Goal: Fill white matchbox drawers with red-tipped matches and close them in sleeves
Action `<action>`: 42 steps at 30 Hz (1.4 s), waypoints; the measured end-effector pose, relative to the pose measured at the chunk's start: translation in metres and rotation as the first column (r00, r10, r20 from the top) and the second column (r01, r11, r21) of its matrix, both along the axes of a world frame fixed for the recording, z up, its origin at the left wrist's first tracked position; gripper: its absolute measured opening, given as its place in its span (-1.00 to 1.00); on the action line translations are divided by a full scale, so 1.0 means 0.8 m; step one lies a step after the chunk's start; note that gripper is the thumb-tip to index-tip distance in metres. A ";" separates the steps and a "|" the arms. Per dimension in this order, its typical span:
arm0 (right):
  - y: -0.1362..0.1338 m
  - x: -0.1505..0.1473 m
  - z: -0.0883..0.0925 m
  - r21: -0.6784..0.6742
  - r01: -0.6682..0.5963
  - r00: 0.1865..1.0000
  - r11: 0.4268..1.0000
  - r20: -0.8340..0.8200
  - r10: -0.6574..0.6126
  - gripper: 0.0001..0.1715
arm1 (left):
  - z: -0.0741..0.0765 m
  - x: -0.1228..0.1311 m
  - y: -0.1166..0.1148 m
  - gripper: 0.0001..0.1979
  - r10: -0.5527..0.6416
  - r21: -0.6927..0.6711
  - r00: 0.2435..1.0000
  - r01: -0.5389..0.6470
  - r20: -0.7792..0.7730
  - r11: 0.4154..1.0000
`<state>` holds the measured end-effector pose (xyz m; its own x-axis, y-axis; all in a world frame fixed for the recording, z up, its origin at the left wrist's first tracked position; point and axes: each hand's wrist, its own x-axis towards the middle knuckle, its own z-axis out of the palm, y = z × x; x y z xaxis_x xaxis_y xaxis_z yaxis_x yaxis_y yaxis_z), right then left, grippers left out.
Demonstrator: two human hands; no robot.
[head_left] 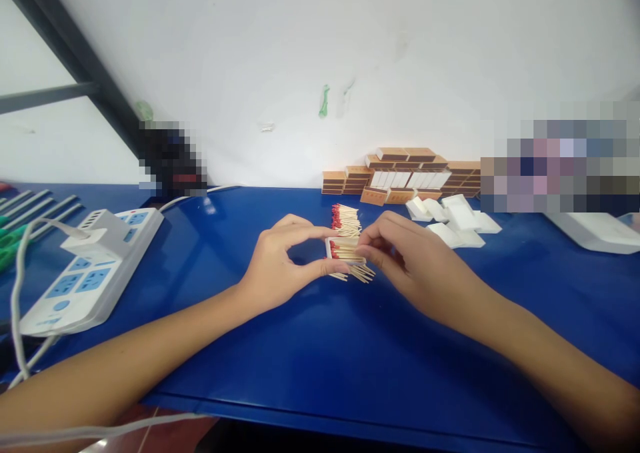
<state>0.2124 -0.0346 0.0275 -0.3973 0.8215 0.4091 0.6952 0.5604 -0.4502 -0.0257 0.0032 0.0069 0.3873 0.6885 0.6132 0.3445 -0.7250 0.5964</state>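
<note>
My left hand grips a small white matchbox tray between thumb and fingers. Red-headed matches lie in the tray, heads to the left. At the tray's right end, my right hand is closed, thumb and fingertips pinched on the plain ends of matches; how many it holds is hidden. Just behind the tray is a pile of loose matches with heads to the left. More matches stick out in front of and beneath the tray, their heads hidden.
Stacked matchboxes stand against the wall on the blue table. White empty trays lie piled to the right, near a white object. At left are a power strip, a white cable and green-handled tools.
</note>
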 end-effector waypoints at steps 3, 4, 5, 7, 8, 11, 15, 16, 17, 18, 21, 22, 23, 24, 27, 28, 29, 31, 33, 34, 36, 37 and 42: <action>0.000 -0.001 -0.002 -0.004 0.031 0.999 1.000 -0.028 -0.031 -0.84 | 0.000 0.000 -0.001 -0.61 -0.014 0.001 1.000 0.014 -0.001 1.000; 0.000 -0.003 -0.003 -0.003 0.032 0.999 0.999 -0.036 -0.032 -0.84 | 0.000 0.000 -0.001 -0.60 -0.012 -0.003 1.000 0.012 -0.003 1.000; 0.000 -0.004 -0.004 -0.001 0.026 0.999 1.000 -0.040 -0.026 -0.84 | 0.000 0.000 -0.001 -0.60 -0.009 -0.009 1.000 0.009 -0.006 1.000; -0.001 -0.005 -0.004 0.005 0.010 0.999 1.000 -0.040 -0.010 -0.85 | -0.001 0.000 -0.001 -0.59 -0.001 -0.019 1.000 0.000 -0.014 1.000; -0.001 -0.006 -0.003 0.013 0.013 0.999 1.000 -0.043 -0.013 -0.86 | -0.001 0.000 -0.001 -0.60 0.008 -0.022 1.000 -0.008 -0.015 1.000; 0.000 -0.002 0.001 0.041 0.087 0.995 0.995 -0.059 -0.085 -0.87 | -0.001 -0.001 0.002 -0.62 0.088 -0.029 0.996 -0.088 0.018 0.996; 0.002 0.005 0.004 -0.025 0.093 0.991 0.995 0.094 -0.090 -0.83 | 0.001 -0.002 0.008 -0.63 0.232 -0.079 0.971 -0.227 0.060 0.971; 0.002 0.006 0.003 -0.065 0.068 0.986 0.996 0.158 -0.057 -0.83 | 0.001 -0.002 0.009 -0.64 0.244 -0.091 0.968 -0.239 0.058 0.967; 0.002 0.005 0.001 -0.105 0.049 0.977 0.993 0.214 -0.025 -0.83 | 0.001 -0.003 0.009 -0.64 0.249 -0.097 0.967 -0.243 0.054 0.965; 0.001 0.005 -0.001 -0.137 0.040 0.967 0.990 0.257 -0.004 -0.85 | 0.000 -0.003 0.010 -0.64 0.248 -0.096 0.968 -0.242 0.051 0.965; -0.002 0.000 -0.007 -0.179 0.059 0.945 0.982 0.327 0.002 -0.88 | -0.001 -0.002 0.009 -0.64 0.234 -0.070 0.971 -0.231 0.042 0.971; -0.002 -0.001 -0.008 -0.183 0.072 0.939 0.980 0.345 -0.004 -0.88 | -0.001 -0.002 0.008 -0.64 0.230 -0.058 0.972 -0.227 0.040 0.972; -0.002 -0.002 -0.009 -0.185 0.083 0.930 0.979 0.366 -0.010 -0.87 | -0.001 -0.002 0.008 -0.65 0.226 -0.046 0.973 -0.224 0.037 0.974; -0.002 -0.003 -0.010 -0.186 0.095 0.921 0.978 0.389 -0.015 -0.86 | -0.002 -0.002 0.008 -0.65 0.222 -0.032 0.975 -0.221 0.034 0.975; -0.001 -0.003 -0.009 -0.193 0.130 0.896 0.973 0.442 -0.032 -0.84 | -0.002 -0.002 0.008 -0.65 0.209 0.008 0.978 -0.209 0.024 0.978; 0.000 -0.003 -0.008 -0.202 0.138 0.892 0.970 0.452 -0.033 -0.84 | -0.002 -0.002 0.008 -0.65 0.204 0.018 0.979 -0.205 0.020 0.979; 0.000 -0.002 -0.008 -0.213 0.143 0.889 0.966 0.458 -0.030 -0.84 | -0.002 -0.003 0.008 -0.65 0.200 0.024 0.980 -0.201 0.015 0.979; 0.000 -0.001 -0.008 -0.231 0.142 0.886 0.963 0.463 -0.019 -0.83 | -0.002 -0.003 0.008 -0.65 0.197 0.028 0.980 -0.197 0.010 0.980; 0.000 0.001 -0.009 -0.218 0.134 0.887 0.967 0.461 -0.019 -0.85 | -0.003 -0.004 0.008 -0.65 0.194 0.028 0.981 -0.194 0.011 0.981; -0.001 0.001 -0.010 -0.200 0.134 0.888 0.971 0.460 -0.027 -0.86 | -0.003 -0.004 0.007 -0.65 0.192 0.028 0.981 -0.193 0.012 0.981; 0.000 0.002 -0.012 -0.165 0.140 0.886 0.976 0.460 -0.049 -0.85 | -0.003 -0.003 0.007 -0.65 0.190 0.032 0.982 -0.190 0.015 0.981; 0.000 0.003 -0.012 -0.160 0.140 0.885 0.977 0.462 -0.051 -0.84 | -0.003 -0.003 0.007 -0.66 0.188 0.038 0.982 -0.188 0.015 0.981; 0.003 0.004 -0.015 -0.225 0.118 0.888 0.967 0.461 -0.001 -0.78 | -0.003 -0.002 0.007 -0.65 0.182 0.064 0.983 -0.182 0.006 0.981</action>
